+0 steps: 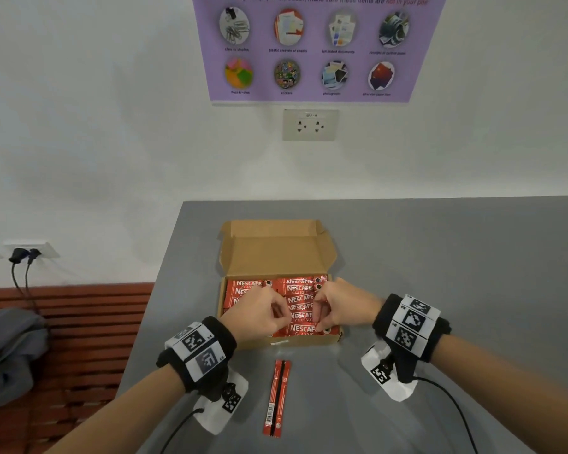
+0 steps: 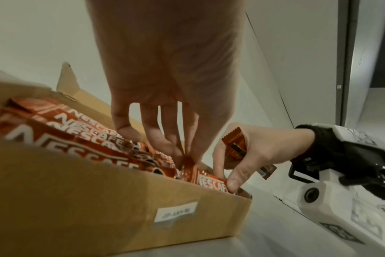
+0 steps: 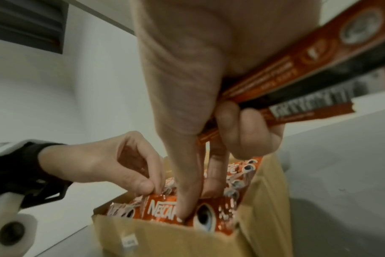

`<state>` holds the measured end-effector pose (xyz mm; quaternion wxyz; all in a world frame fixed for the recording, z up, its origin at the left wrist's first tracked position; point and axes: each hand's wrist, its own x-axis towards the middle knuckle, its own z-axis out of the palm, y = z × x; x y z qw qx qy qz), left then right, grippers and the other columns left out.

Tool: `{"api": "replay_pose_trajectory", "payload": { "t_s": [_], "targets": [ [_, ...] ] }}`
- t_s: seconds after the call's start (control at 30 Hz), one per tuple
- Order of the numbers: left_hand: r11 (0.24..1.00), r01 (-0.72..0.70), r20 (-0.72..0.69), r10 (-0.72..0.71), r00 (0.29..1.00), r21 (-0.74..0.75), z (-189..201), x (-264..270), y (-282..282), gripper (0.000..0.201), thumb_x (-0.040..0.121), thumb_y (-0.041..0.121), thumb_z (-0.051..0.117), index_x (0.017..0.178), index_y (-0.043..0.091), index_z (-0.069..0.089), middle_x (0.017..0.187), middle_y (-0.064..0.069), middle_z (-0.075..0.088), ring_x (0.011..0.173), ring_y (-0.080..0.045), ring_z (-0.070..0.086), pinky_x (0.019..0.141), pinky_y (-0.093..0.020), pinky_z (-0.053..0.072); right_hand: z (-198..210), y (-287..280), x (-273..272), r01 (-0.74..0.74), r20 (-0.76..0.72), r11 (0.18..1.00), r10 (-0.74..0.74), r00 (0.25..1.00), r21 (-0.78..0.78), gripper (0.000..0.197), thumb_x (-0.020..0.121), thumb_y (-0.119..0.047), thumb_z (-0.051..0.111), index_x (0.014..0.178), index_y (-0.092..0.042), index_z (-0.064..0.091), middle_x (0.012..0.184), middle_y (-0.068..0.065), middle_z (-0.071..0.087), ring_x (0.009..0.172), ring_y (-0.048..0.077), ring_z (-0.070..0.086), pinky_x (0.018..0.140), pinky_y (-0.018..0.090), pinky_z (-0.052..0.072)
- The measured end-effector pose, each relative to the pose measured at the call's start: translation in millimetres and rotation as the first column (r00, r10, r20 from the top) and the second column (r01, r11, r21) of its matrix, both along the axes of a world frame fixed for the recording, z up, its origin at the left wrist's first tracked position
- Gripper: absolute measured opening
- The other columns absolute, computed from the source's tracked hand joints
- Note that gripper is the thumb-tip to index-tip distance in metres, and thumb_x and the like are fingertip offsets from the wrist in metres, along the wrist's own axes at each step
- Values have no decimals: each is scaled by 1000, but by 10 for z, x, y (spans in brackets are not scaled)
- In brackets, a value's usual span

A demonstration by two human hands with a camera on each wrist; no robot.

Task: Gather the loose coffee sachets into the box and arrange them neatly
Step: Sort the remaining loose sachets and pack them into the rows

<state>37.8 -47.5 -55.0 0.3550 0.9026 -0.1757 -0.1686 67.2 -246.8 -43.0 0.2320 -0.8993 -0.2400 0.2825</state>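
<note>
An open cardboard box (image 1: 309, 341) on the grey table holds rows of red coffee sachets (image 1: 300, 287). Both hands are over its near half. My left hand (image 1: 284, 317) reaches down and pinches the end of a sachet in the box (image 2: 188, 160). My right hand (image 1: 318, 317) keeps a spare sachet (image 3: 297, 69) tucked under its curled ring and little fingers. Its thumb (image 3: 187, 200) and forefingers press on the nearest sachet in the box (image 3: 158, 208). One loose sachet (image 1: 277, 398) lies back side up on the table, just in front of the box, between my wrists.
The box lid (image 1: 276, 253) stands open toward the wall. The table's left edge (image 1: 151, 309) drops to a red slatted bench (image 1: 89, 322) with a grey bag (image 1: 10, 348). Bare grey table (image 1: 456, 257) spreads to the right.
</note>
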Motion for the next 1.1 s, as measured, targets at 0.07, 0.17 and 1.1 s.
{"api": "replay_pose_trajectory", "payload": {
  "t_s": [0.07,0.17,1.1],
  "targets": [
    [1000,14,-8,-14,1000,-1,-21,3,-4,7,82,14,68,84,11,74,86,2,71,75,-3,63,72,-15,52,-29,5,-13,-7,17,1000,7,1000,-6,15,74,-12,76,86,-6,71,90,4,73,75,9,65,75,18,52],
    [1000,21,-16,-21,1000,3,-42,8,-10,5,80,14,70,80,12,75,82,5,71,75,-4,65,75,-18,54,-39,11,-23,-8,24,1000,8,1000,-13,13,74,-12,76,85,-7,71,88,3,73,70,7,62,73,18,52],
    [983,-185,161,180,970,17,187,133,337,16,91,24,58,94,13,70,87,9,63,71,6,56,60,-7,42,-189,567,-559,-610,278,787,607,744,-86,16,89,-14,56,86,-1,65,81,11,63,65,18,52,66,36,51]
  ]
}}
